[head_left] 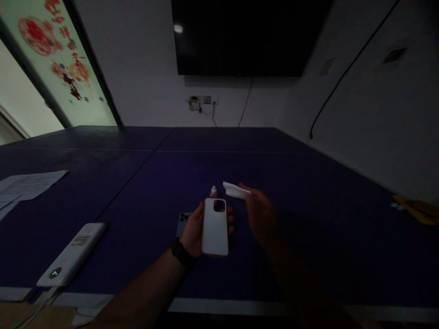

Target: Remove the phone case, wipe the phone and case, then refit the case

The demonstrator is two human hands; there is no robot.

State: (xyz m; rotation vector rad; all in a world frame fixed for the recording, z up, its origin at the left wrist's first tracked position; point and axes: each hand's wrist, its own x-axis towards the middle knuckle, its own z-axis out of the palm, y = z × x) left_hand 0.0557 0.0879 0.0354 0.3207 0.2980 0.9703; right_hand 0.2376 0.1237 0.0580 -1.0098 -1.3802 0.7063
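Note:
My left hand (194,233), with a dark band on its wrist, is wrapped round a pale phone case (215,228) with a camera cut-out at its top right. The dark table shows through that opening. To the right, my right hand (261,214) pinches a folded white tissue or cloth (236,190), held apart from the case. Just beyond the case's top edge stands a small bottle (213,191) with a white cap, its lower part hidden. Partly behind my left hand lies a blue-grey phone (181,223), camera lenses upward.
On the dark blue table (144,192), a long white device (72,256) with a cable lies at the left front. Printed papers (30,185) lie farther left. A yellowish item (418,210) is at the right edge. A large screen (247,36) hangs on the back wall.

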